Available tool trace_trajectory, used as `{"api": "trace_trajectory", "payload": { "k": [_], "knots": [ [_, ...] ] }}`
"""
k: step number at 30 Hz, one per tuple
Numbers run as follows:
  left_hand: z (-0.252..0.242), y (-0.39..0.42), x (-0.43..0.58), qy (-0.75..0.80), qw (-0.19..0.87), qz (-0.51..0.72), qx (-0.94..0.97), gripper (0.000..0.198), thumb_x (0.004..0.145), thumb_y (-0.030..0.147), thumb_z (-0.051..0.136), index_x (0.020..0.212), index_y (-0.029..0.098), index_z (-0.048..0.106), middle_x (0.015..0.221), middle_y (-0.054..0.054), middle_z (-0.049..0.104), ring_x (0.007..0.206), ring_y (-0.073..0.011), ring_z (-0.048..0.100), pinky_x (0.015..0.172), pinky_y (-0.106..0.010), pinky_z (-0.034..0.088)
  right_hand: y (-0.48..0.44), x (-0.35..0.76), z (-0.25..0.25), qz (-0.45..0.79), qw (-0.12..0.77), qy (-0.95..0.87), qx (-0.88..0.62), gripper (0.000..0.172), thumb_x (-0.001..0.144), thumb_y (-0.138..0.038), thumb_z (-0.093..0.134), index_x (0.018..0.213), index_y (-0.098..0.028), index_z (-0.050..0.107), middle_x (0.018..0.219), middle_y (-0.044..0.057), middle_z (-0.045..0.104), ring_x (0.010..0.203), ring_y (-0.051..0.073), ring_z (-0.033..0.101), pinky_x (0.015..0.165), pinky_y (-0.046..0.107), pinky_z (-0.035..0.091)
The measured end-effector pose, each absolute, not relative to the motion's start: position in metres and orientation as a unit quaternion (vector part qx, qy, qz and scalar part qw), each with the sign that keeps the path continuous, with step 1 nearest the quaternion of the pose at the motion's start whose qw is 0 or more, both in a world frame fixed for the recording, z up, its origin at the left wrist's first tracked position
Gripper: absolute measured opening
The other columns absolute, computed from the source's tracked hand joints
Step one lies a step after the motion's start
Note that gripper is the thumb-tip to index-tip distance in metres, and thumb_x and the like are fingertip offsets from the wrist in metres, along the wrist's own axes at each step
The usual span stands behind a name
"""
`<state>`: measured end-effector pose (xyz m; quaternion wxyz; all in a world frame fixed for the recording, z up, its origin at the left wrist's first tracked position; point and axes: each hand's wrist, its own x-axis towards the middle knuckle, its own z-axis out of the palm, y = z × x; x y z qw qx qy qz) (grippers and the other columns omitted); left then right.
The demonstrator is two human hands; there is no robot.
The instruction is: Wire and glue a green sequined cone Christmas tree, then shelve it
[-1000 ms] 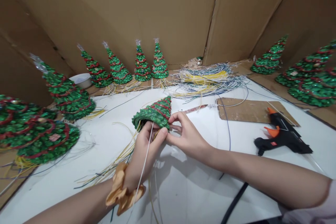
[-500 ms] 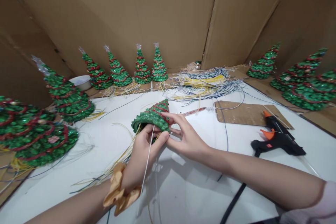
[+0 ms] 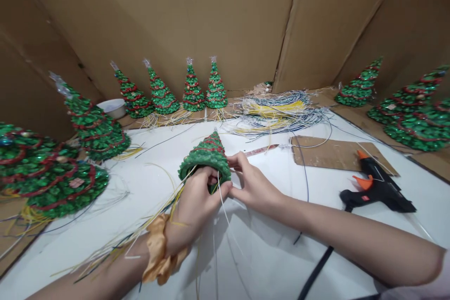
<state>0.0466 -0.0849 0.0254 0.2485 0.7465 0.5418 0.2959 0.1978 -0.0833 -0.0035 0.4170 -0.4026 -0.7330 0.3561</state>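
A small green Christmas tree (image 3: pixel 206 155) with red garland lies tipped on its side, its hollow base facing me. My right hand (image 3: pixel 251 179) grips it from the right, fingers behind and thumb at the lower rim. The curled fingers of my left hand (image 3: pixel 201 192) reach inside the hollow, and its thumb meets the rim near my right thumb. What those fingers pinch is hidden. Thin yellow, white and dark wires (image 3: pixel 154 219) trail from the base over my left wrist, which wears an orange scrunchie (image 3: pixel 156 248). A white wire (image 3: pixel 222 199) hangs out beside my left fingertips.
Finished-looking trees stand at left (image 3: pixel 96 126), back (image 3: pixel 215 86) and right (image 3: pixel 360 85). A bundle of wires (image 3: pixel 281 110) lies at the back. On the right are a cardboard piece (image 3: pixel 323 155) and a black-and-orange glue gun (image 3: pixel 378 187) with its cord.
The tree has turned so its hollow base faces me more and its tip points further up. My left fingers are deeper inside. The trailing wires now lie over my left wrist.
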Motion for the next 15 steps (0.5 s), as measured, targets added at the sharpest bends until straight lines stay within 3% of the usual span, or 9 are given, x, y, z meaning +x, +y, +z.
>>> {"api": "trace_trajectory", "payload": {
  "k": [5,11,15],
  "knots": [
    [0.025,-0.083,0.049,0.495,0.171,0.264,0.81,0.012,0.072,0.028,0.054,0.072,0.017,0.05,0.071,-0.005,0.058,0.067,-0.0195,0.055,0.06,-0.029,0.04,-0.081,0.204,0.007,0.252,0.282,-0.786,-0.489,0.032,0.068,-0.016,0.057,0.09,-0.021,0.035,0.092,0.007,0.057,0.086,0.023,0.056,0.07,0.035,0.044],
    [0.011,-0.077,0.053,0.471,0.114,0.225,0.845,0.01,0.072,0.024,0.054,0.076,0.016,0.05,0.076,-0.008,0.059,0.072,-0.0223,0.056,0.063,-0.031,0.041,-0.079,0.216,0.036,0.129,0.138,-0.834,-0.519,0.038,0.062,-0.033,0.072,0.082,-0.018,0.043,0.086,0.014,0.061,0.087,0.034,0.057,0.071,0.043,0.042],
    [0.009,-0.079,0.055,0.433,0.088,0.23,0.867,0.011,0.076,0.023,0.047,0.08,0.014,0.051,0.081,-0.011,0.058,0.076,-0.0251,0.056,0.065,-0.036,0.045,-0.086,0.22,0.049,0.098,0.189,-0.815,-0.539,0.06,0.057,-0.042,0.076,0.103,-0.016,0.047,0.1,0.017,0.06,0.095,0.037,0.057,0.074,0.048,0.043]
  ]
}}
